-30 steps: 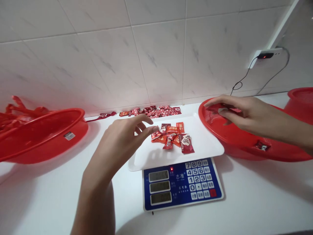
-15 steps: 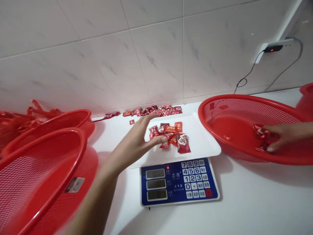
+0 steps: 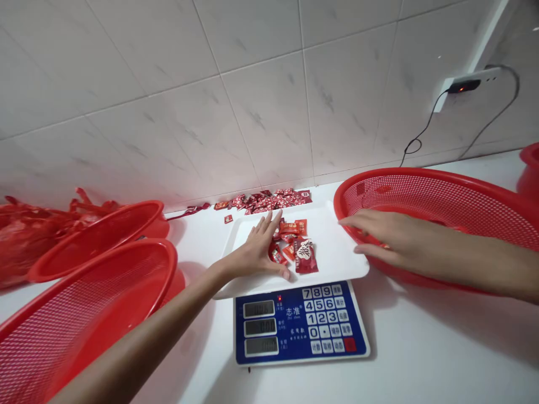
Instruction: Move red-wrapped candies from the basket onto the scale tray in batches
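Observation:
On the white tray (image 3: pixel 341 247) of a blue weighing scale (image 3: pixel 295 336) lies a small group of red-wrapped candies (image 3: pixel 305 255). My left hand (image 3: pixel 256 252) is open over the left part of the group, fingers spread and partly covering the candies. My right hand (image 3: pixel 379 230) reaches across the near rim of the red mesh basket (image 3: pixel 442 182), its fingertips by the tray's right edge. Thumb and fingers are apart there, and I see nothing between them. The forearm hides much of the basket's inside.
Behind the tray a pile of wrapped candies (image 3: pixel 273 201) runs along the tiled wall, with one loose candy (image 3: pixel 228 219) nearer. Two red baskets (image 3: pixel 168 252) stand at left, beside red plastic bags (image 3: pixel 25 241). A power strip (image 3: pixel 475 84) with a cable is on the wall.
My right hand has left the basket's inside, where it was at some red candies, and moved left to the tray's edge. My left hand has lowered and spread over the candies.

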`<move>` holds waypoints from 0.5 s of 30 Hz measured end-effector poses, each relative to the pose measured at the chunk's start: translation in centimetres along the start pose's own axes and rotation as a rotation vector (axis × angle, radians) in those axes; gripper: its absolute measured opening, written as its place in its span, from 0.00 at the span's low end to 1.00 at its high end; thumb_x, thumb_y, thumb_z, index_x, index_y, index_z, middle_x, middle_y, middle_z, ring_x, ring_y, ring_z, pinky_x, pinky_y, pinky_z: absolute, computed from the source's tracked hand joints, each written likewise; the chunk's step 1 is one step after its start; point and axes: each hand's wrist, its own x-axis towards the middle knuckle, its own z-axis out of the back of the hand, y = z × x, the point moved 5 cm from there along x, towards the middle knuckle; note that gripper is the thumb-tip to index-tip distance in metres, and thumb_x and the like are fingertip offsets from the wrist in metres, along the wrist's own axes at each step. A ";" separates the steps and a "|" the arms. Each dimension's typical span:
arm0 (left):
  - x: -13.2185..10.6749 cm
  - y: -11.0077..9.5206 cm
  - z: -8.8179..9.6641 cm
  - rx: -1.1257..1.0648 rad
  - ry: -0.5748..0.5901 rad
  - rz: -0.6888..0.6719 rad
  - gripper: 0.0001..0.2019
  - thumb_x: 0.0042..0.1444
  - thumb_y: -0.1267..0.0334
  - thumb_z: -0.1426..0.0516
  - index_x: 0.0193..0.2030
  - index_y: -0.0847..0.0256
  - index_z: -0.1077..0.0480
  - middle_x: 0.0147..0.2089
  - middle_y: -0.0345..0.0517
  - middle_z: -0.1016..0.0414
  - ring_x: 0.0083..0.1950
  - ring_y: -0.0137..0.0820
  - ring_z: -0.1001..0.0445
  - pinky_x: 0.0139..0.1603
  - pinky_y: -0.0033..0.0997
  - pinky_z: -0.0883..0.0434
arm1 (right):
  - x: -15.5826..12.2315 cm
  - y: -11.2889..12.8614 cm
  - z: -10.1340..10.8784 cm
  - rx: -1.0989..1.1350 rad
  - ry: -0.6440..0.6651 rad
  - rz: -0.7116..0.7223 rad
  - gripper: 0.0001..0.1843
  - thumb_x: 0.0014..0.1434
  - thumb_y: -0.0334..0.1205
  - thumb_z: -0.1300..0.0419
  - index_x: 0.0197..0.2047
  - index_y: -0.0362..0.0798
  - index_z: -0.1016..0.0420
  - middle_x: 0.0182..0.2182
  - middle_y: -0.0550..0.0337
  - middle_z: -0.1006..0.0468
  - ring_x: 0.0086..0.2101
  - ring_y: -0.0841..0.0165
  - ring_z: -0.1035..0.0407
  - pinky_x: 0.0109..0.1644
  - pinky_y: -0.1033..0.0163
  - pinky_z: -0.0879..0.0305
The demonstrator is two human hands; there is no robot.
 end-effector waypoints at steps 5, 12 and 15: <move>0.3 -2.2 -0.3 0.024 -0.057 -0.089 0.49 0.46 0.38 0.34 0.71 0.52 0.49 0.73 0.59 0.51 0.73 0.55 0.53 0.70 0.63 0.51 | 5.3 2.6 -4.1 0.055 0.270 0.041 0.48 0.54 0.52 0.36 0.72 0.42 0.48 0.61 0.39 0.36 0.55 0.45 0.36 0.52 0.45 0.32; -0.4 -3.1 -0.5 -0.132 -0.167 -0.118 0.38 0.53 0.48 0.34 0.66 0.58 0.43 0.66 0.58 0.39 0.66 0.48 0.39 0.65 0.51 0.37 | 10.0 2.9 -5.6 0.106 0.389 -0.007 0.42 0.45 0.51 0.31 0.61 0.44 0.35 0.54 0.44 0.35 0.43 0.55 0.31 0.39 0.55 0.31; -0.5 -3.1 -1.2 -0.126 -0.210 -0.117 0.54 0.43 0.45 0.29 0.69 0.61 0.52 0.71 0.66 0.50 0.72 0.56 0.51 0.69 0.60 0.45 | 10.5 3.8 -5.8 0.168 0.289 0.009 0.33 0.48 0.44 0.32 0.55 0.42 0.33 0.49 0.47 0.32 0.43 0.57 0.32 0.42 0.57 0.32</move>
